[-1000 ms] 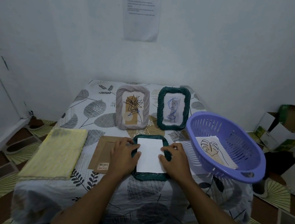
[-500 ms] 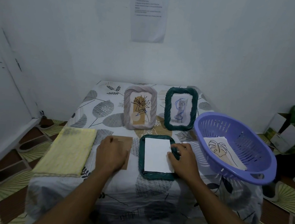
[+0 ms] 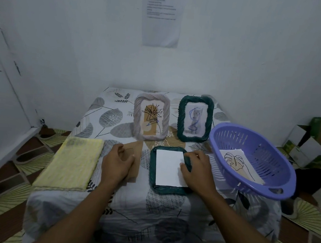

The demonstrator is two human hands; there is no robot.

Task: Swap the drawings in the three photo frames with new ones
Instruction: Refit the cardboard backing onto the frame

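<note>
Head: green frame (image 3: 168,189) face-down, long axis away; right hand (image 3: 198,171) grips rim; left hand (image 3: 116,163) grips backboard (image 3: 137,145).

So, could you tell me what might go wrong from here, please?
The sheet lies loose in the flat frame; it may shift and get trapped crooked under the backing. The basket seems to overhang the table edge beside the right hand, so a nudge might tip it. The pale frame and green frame standing just behind could be knocked over.
</note>
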